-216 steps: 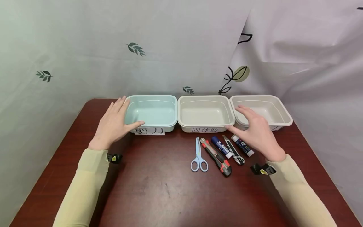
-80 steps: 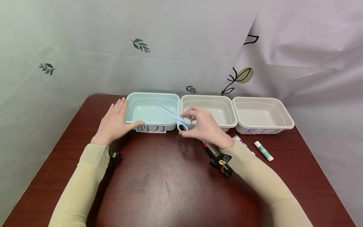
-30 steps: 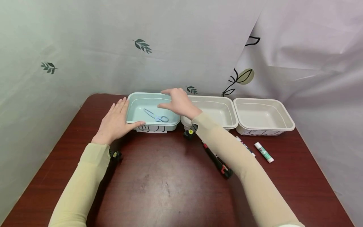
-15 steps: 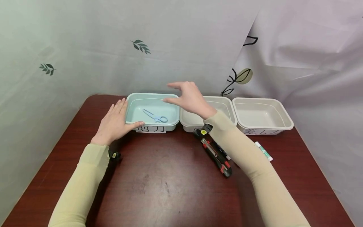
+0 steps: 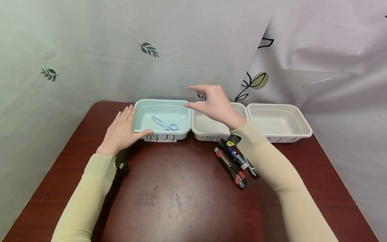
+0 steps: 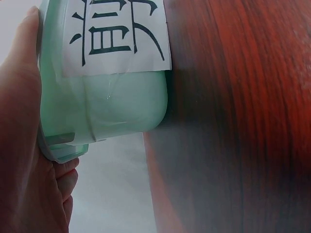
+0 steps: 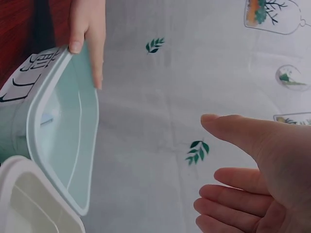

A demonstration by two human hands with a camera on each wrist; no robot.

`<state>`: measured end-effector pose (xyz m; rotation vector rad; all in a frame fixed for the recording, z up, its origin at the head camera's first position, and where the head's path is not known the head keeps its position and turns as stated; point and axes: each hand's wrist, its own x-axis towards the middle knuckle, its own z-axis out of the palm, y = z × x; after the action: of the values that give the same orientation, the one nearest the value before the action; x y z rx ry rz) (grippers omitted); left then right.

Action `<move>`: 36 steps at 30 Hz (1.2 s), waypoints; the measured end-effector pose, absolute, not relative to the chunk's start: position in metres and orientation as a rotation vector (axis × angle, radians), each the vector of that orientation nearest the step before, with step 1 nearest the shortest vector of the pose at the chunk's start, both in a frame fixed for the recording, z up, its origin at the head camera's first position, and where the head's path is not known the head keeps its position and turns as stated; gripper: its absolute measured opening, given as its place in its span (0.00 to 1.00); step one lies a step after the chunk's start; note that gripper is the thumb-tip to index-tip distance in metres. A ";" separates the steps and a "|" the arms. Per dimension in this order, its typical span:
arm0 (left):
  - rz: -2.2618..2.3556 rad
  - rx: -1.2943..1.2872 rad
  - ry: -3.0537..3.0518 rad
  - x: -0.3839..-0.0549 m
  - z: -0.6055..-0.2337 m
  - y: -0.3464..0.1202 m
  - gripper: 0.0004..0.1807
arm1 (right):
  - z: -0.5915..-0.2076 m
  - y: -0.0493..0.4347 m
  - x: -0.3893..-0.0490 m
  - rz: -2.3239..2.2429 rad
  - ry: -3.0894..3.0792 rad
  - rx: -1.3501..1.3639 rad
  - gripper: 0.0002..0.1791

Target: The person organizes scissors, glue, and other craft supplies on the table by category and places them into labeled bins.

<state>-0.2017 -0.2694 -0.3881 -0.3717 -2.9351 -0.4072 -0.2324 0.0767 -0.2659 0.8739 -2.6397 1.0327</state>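
My left hand [image 5: 119, 131] rests on the left end of a pale blue bin [image 5: 163, 111], fingers straight along its side and thumb on the front rim. The left wrist view shows the same hand [image 6: 24, 141] against the bin's rim. Light blue scissors [image 5: 167, 127] lie on the bin's floor. My right hand [image 5: 216, 104] hovers over the middle beige bin [image 5: 205, 127], thumb and fingers spread apart with nothing between them. In the right wrist view this hand [image 7: 286, 165] shows bare against the curtain.
A second beige bin [image 5: 278, 121] stands to the right. In front lie a red-and-black box cutter [image 5: 231, 168], a blue glue stick [image 5: 237, 158] and a black-and-white utility knife [image 5: 252, 169]. My right sleeve [image 5: 272, 164] hides the table beyond them.
The right hand carried the scissors from the table into the blue bin, let go, and has since drawn back rightward and up, uncovering the knives and glue stick. The left hand has stayed put.
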 end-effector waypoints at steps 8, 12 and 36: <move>-0.411 -0.376 -2.940 -0.201 -0.387 -0.269 0.66 | -0.262 0.099 -0.226 1.078 -2.597 0.855 0.32; -0.414 -0.374 -2.938 -0.202 -0.387 -0.270 0.66 | -0.261 0.110 -0.221 1.076 -2.590 0.842 0.32; -0.410 -0.370 -2.933 -0.202 -0.388 -0.268 0.66 | -0.281 0.173 -0.197 1.083 -2.697 0.670 0.33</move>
<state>-0.2018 -0.2684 -0.3879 -0.3704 -2.9326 -0.4104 -0.1967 0.1731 -0.2809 0.6700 -2.6975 1.0833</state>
